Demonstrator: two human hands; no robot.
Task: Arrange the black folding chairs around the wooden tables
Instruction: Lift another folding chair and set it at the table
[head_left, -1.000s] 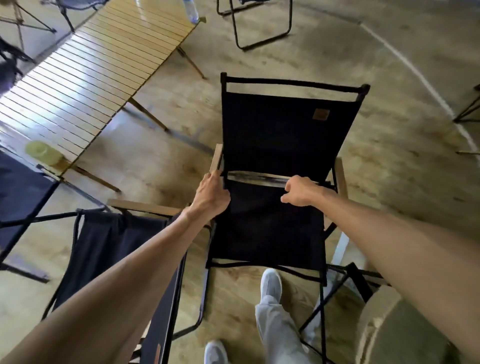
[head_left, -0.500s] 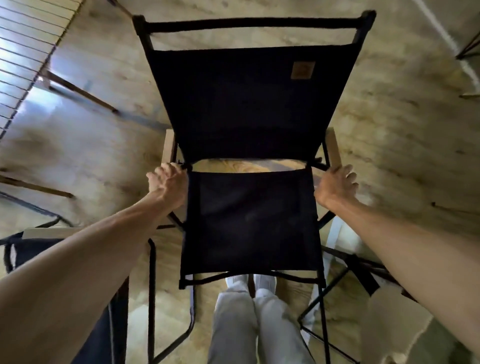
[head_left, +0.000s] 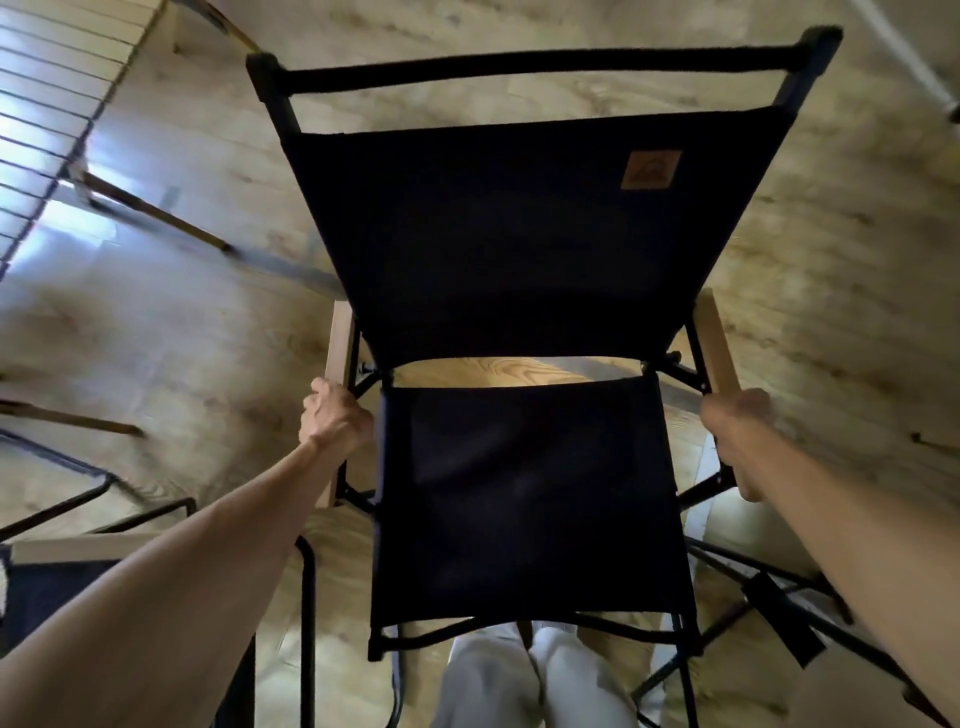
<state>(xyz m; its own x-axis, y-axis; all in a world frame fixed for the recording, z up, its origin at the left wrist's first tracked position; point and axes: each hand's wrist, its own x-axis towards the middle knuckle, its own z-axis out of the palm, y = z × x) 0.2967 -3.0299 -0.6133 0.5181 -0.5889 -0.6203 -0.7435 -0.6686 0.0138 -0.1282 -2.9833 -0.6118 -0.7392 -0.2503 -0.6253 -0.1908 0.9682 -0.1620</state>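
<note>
Hands are gripping the black folding chair (head_left: 524, 467) by both armrests: left hand (head_left: 337, 418) clenched, right hand (head_left: 735, 421) seemingly clenched though blurred; the wooden counter (head_left: 57, 119) is lying front-left.

head cam | steep downward look (wide-angle) | close over chair (head_left: 519, 312)

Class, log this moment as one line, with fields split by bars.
stage: carrying chair | left hand: gripping left armrest | right hand: gripping right armrest | chair: open, facing person | table: upper left
</note>
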